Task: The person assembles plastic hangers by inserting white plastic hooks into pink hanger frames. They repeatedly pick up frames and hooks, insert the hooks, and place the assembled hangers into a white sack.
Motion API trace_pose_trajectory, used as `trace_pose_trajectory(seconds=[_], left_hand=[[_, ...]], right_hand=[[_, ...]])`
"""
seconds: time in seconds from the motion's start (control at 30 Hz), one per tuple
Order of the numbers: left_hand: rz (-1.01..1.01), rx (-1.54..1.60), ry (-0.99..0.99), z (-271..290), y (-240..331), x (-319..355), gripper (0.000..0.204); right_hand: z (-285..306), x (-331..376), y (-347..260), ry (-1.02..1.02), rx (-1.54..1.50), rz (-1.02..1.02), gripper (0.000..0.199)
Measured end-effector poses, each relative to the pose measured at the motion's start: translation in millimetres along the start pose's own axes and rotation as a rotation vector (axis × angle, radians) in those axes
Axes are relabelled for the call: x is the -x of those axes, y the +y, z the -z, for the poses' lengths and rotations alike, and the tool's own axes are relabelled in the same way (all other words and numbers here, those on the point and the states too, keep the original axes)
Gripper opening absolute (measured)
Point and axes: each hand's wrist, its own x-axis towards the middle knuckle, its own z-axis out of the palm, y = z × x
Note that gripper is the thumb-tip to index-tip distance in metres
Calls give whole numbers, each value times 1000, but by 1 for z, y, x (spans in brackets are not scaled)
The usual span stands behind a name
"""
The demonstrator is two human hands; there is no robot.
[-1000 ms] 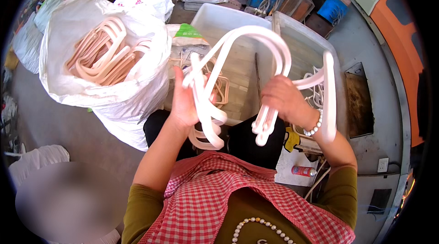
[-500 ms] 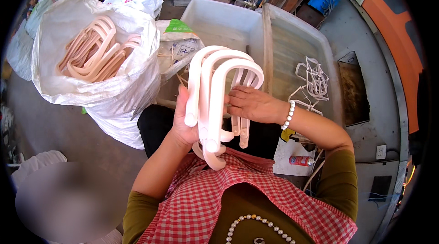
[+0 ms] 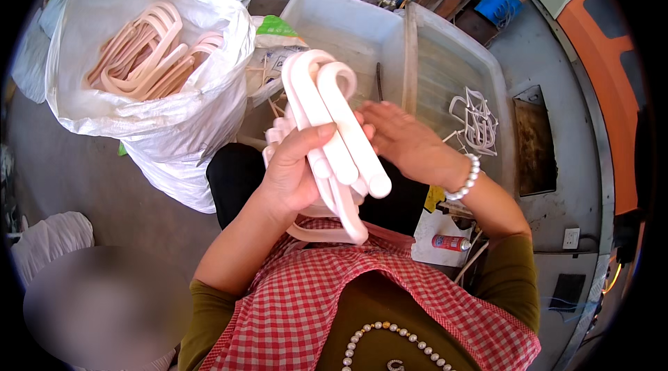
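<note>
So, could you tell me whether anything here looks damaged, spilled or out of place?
Nothing stands out. The left hand grips a tidy bundle of white plastic hooks, the right hand rests beside it, and more hooks sit inside the white sack.

Pale pink hangers (image 3: pixel 334 120), more of that pink in the white sack (image 3: pixel 167 120). Red-and-white checked apron (image 3: pixel 306 287) over an olive top (image 3: pixel 518 280). White bead bracelet (image 3: pixel 465 182). Light grey tubs (image 3: pixel 362 30), a blue crate (image 3: pixel 502 5), an orange wall (image 3: pixel 612 79).

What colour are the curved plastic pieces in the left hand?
Pale pinkish-white plastic pieces, clearest in the head view.
</note>
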Motion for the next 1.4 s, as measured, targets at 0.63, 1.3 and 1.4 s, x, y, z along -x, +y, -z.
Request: trace_pose_trajectory(seconds=[0.63, 1.3, 1.4], left_hand=[[630, -654, -54, 6, -40, 33, 51], [-880, -2782, 446, 11, 132, 89, 37], [-932, -2807, 305, -3, 128, 88, 34]], right_hand=[[-26, 6, -75, 109, -2059, -611, 55], [123, -171, -17, 676, -1653, 341, 38], [128, -227, -56, 765, -1703, 470, 27]])
